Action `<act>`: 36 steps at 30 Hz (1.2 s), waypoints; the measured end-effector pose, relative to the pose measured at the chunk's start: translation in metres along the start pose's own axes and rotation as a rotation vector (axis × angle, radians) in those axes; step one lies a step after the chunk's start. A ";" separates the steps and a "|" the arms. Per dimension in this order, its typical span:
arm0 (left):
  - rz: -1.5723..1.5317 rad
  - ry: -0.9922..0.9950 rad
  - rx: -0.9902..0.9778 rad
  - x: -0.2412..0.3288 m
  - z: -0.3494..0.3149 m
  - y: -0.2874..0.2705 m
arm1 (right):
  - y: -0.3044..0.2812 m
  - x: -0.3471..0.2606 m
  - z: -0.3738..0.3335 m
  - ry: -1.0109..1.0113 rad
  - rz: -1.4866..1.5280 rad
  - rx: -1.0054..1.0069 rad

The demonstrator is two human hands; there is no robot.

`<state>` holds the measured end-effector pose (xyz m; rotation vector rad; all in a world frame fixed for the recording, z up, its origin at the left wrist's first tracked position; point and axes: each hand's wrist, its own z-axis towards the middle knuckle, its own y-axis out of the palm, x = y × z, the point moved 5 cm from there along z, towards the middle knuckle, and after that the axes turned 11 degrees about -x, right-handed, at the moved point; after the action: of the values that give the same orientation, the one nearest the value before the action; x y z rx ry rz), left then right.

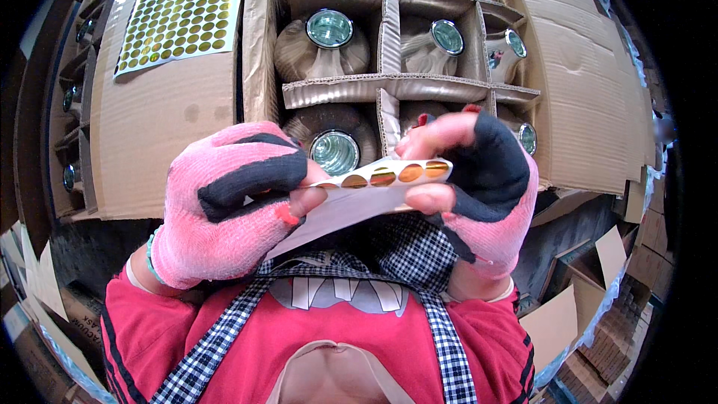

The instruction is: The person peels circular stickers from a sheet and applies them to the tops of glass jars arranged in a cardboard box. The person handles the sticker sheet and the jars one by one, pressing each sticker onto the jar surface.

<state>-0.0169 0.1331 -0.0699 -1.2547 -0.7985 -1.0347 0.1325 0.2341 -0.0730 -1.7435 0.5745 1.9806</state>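
In front of my chest, a white sheet of round gold stickers [383, 177] is bent so that one row shows along its upper edge. My left hand [235, 198], in a pink and black glove with bare fingertips, pinches the sheet's left end between thumb and finger. At the other end is my right hand [479, 187], gloved alike, its thumb against the sheet and its fingers curled over the top edge. Just beyond the hands, a glass vessel with a round open mouth [334, 152] stands in a cardboard compartment, partly covered by my left hand.
Cardboard dividers [389, 34] separate several more glass vessels [329, 30] in the open carton. A second sheet of gold stickers [183, 11] lies on the left flap [172, 127]. The right flap [572, 67] is folded outward. More cartons [576, 307] stand at the right.
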 end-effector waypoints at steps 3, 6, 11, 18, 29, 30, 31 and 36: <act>0.024 -0.132 0.048 -0.002 -0.004 0.000 | -0.002 -0.002 0.000 -0.020 -0.018 -0.024; -0.013 -0.063 0.053 -0.003 -0.004 0.001 | -0.003 0.002 -0.002 -0.106 0.024 -0.098; 0.100 0.141 -0.049 -0.001 -0.001 -0.002 | -0.002 0.002 0.001 -0.155 0.167 -0.155; 0.121 0.151 -0.082 -0.003 -0.002 -0.002 | 0.000 0.007 0.000 -0.123 0.119 -0.159; 0.075 0.102 -0.072 -0.004 -0.002 -0.002 | 0.001 0.008 -0.002 -0.187 0.241 -0.073; 0.084 0.088 -0.069 -0.003 -0.002 -0.002 | 0.000 0.009 -0.002 -0.170 0.255 -0.044; 0.030 0.027 -0.021 -0.005 -0.002 -0.001 | 0.001 0.010 -0.002 -0.157 0.241 -0.067; 0.059 -0.093 0.086 -0.007 -0.003 -0.002 | 0.001 0.008 0.002 -0.145 0.179 -0.133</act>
<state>-0.0211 0.1311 -0.0762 -1.2525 -0.8635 -0.8902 0.1290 0.2351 -0.0810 -1.6557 0.5781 2.2954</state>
